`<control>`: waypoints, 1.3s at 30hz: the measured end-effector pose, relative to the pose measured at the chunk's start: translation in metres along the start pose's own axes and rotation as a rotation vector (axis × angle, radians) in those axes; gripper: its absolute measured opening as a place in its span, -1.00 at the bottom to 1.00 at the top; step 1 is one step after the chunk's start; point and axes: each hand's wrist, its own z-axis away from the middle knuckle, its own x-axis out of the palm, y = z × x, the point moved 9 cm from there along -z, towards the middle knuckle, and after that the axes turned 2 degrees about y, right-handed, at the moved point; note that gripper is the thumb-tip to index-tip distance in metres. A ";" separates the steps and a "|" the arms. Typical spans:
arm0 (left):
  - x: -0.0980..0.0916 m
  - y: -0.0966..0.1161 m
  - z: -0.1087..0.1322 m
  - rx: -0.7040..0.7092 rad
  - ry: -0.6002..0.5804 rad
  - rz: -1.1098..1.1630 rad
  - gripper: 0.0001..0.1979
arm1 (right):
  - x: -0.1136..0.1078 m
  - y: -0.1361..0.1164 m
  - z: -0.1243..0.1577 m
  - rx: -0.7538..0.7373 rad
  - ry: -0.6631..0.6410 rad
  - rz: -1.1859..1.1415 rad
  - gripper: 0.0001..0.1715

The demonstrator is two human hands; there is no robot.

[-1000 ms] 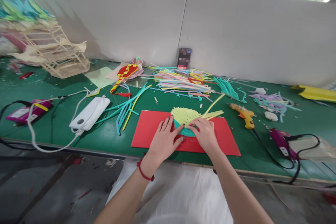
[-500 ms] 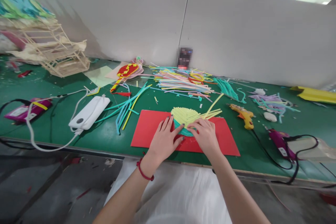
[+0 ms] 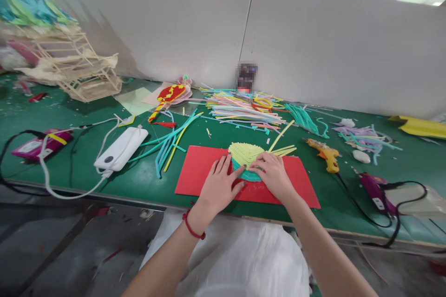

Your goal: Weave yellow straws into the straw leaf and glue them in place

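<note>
On a red sheet (image 3: 195, 171) lies a rounded piece made of yellow pipe cleaners (image 3: 244, 151) laid side by side, over a green lower part (image 3: 250, 176). My left hand (image 3: 218, 183) rests with fingers spread, its fingertips on the left and lower edge of this piece. At the piece's right side, my right hand (image 3: 272, 174) pinches a yellow pipe cleaner near the line where yellow meets green. Loose yellow ends (image 3: 281, 135) stick out beyond the right fingers. The pinched part is mostly hidden by those fingers.
A yellow glue gun (image 3: 325, 154) with a black cord lies to the right. White power strip (image 3: 121, 148) and green and blue pipe cleaners (image 3: 169, 144) sit to the left. Behind is a multicoloured pile (image 3: 240, 109). The green table's front edge (image 3: 153, 205) runs close to my body.
My right fingers have shifted slightly along the yellow pipe cleaner, and its loose end has swung a little left and down. My left hand stays on the piece.
</note>
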 end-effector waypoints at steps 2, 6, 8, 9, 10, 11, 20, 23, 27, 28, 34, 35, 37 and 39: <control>-0.001 0.000 0.000 0.001 0.003 0.005 -0.54 | 0.001 0.001 -0.006 -0.026 -0.052 -0.026 -0.70; -0.001 0.000 0.000 0.001 0.005 0.008 -0.55 | 0.005 0.003 -0.020 -0.089 -0.180 -0.097 -0.72; -0.001 0.001 0.000 0.002 0.004 0.011 -0.56 | 0.009 0.003 -0.027 -0.124 -0.249 -0.138 -0.72; -0.001 0.001 0.000 0.003 0.006 0.011 -0.56 | 0.010 0.003 -0.030 -0.140 -0.281 -0.159 -0.71; -0.001 0.001 0.000 0.004 0.009 0.012 -0.55 | 0.012 0.004 -0.033 -0.156 -0.311 -0.181 -0.71; -0.001 0.001 0.000 0.006 0.012 0.011 -0.55 | 0.014 0.004 -0.036 -0.172 -0.338 -0.205 -0.71; -0.001 0.000 0.000 0.005 0.012 -0.006 -0.55 | 0.005 0.004 -0.033 -0.081 -0.283 -0.285 -0.72; 0.000 0.000 0.000 0.011 0.005 0.001 -0.54 | -0.004 0.004 -0.021 0.025 -0.177 -0.294 -0.74; -0.001 -0.001 0.000 0.008 0.002 0.009 -0.55 | -0.006 0.012 -0.006 0.143 -0.037 -0.314 -0.75; -0.001 0.000 0.000 0.010 0.002 0.009 -0.56 | -0.006 0.015 -0.003 0.160 -0.006 -0.314 -0.75; -0.002 0.001 0.000 0.022 -0.007 -0.011 -0.54 | -0.006 0.028 0.018 0.225 0.141 -0.271 -0.67; -0.002 0.000 0.000 0.021 -0.006 -0.017 -0.54 | -0.008 0.029 0.022 0.231 0.158 -0.257 -0.66; -0.001 0.000 0.000 0.020 -0.004 -0.029 -0.53 | -0.012 0.031 0.031 0.246 0.190 -0.231 -0.65; -0.001 0.000 0.000 0.024 -0.005 -0.036 -0.53 | -0.017 0.033 0.040 0.257 0.218 -0.195 -0.64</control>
